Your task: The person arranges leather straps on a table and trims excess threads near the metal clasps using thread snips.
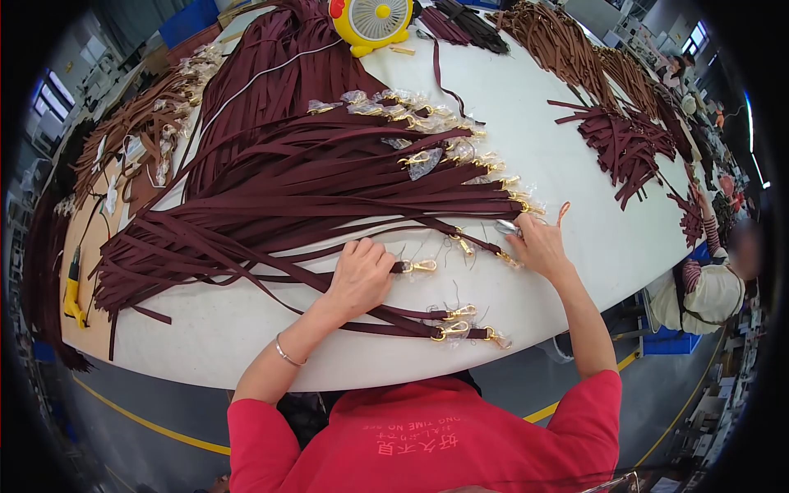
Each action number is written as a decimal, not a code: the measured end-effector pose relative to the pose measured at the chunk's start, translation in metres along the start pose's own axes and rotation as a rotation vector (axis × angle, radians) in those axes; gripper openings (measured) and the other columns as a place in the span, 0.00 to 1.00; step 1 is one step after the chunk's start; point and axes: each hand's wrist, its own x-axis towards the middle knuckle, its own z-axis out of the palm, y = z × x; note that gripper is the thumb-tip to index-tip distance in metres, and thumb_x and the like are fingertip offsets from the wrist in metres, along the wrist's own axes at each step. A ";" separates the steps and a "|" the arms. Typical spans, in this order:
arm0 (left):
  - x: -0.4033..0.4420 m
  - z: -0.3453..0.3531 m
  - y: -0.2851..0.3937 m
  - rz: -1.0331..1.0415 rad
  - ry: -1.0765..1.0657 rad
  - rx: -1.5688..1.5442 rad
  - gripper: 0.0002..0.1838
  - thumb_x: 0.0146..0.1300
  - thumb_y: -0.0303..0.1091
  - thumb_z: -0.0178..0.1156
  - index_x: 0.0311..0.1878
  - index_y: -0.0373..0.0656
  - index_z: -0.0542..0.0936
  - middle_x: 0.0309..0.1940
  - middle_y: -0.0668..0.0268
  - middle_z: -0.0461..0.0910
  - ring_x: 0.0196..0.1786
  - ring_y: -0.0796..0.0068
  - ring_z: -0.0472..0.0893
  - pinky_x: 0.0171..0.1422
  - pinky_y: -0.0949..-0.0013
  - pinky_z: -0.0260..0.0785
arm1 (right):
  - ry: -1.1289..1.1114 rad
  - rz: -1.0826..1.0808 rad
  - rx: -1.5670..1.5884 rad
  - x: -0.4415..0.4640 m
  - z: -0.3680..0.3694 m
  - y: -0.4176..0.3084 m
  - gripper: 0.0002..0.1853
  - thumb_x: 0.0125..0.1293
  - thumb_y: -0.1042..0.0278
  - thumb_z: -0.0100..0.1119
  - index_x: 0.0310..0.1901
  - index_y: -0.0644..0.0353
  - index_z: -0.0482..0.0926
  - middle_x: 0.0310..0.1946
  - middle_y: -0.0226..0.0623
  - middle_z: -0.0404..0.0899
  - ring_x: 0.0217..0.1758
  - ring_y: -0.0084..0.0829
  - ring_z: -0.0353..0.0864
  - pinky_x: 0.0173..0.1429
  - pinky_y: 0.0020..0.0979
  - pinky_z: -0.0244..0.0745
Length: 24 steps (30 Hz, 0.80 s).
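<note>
Left hand (362, 273) closed on a maroon strap (398, 268); right hand (539, 246) gripping what appears to be a silver tool (508, 227), beside the strap bundle (329, 185) on the white table (329, 366)

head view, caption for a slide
Left hand on a maroon strap, right hand with a silver tool, at a white table heaped with straps

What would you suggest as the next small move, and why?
Probably bring the small silver tool in the right hand to the flat maroon strap with the gold metal clasp: the left hand holds that strap, and thin dark threads lie nearby.
</note>
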 end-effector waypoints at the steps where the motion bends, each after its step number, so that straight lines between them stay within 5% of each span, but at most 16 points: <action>1: -0.005 -0.005 0.002 0.042 -0.002 -0.071 0.13 0.44 0.29 0.63 0.34 0.41 0.72 0.36 0.62 0.71 0.42 0.63 0.69 0.47 0.63 0.59 | 0.005 0.009 0.014 -0.001 -0.004 0.001 0.13 0.57 0.62 0.59 0.33 0.59 0.66 0.25 0.35 0.74 0.27 0.37 0.77 0.28 0.35 0.68; 5: -0.016 -0.016 0.006 0.109 0.003 -0.227 0.12 0.45 0.31 0.63 0.35 0.45 0.74 0.40 0.63 0.71 0.47 0.63 0.69 0.52 0.62 0.59 | 0.023 0.093 0.115 0.002 -0.024 -0.016 0.13 0.55 0.62 0.61 0.33 0.59 0.68 0.24 0.35 0.74 0.27 0.37 0.77 0.28 0.35 0.68; 14: -0.023 -0.013 0.008 0.153 -0.047 -0.202 0.13 0.46 0.32 0.63 0.37 0.51 0.76 0.38 0.65 0.71 0.44 0.67 0.70 0.51 0.63 0.59 | 0.032 -0.401 0.012 0.008 -0.009 -0.104 0.11 0.52 0.64 0.61 0.29 0.56 0.68 0.23 0.31 0.69 0.24 0.30 0.76 0.27 0.31 0.69; 21: -0.019 -0.018 0.009 0.223 -0.020 -0.180 0.12 0.47 0.34 0.63 0.37 0.50 0.75 0.45 0.63 0.71 0.50 0.64 0.69 0.55 0.61 0.58 | 0.111 -0.279 0.093 0.012 0.005 -0.091 0.11 0.54 0.63 0.60 0.29 0.57 0.68 0.22 0.32 0.71 0.21 0.32 0.76 0.23 0.33 0.67; 24: -0.001 -0.014 0.011 0.188 0.037 -0.235 0.13 0.47 0.33 0.64 0.38 0.47 0.76 0.51 0.61 0.70 0.54 0.59 0.68 0.58 0.58 0.57 | 0.119 0.066 0.186 -0.003 -0.009 -0.065 0.14 0.53 0.63 0.63 0.32 0.60 0.69 0.23 0.35 0.75 0.22 0.35 0.77 0.25 0.34 0.68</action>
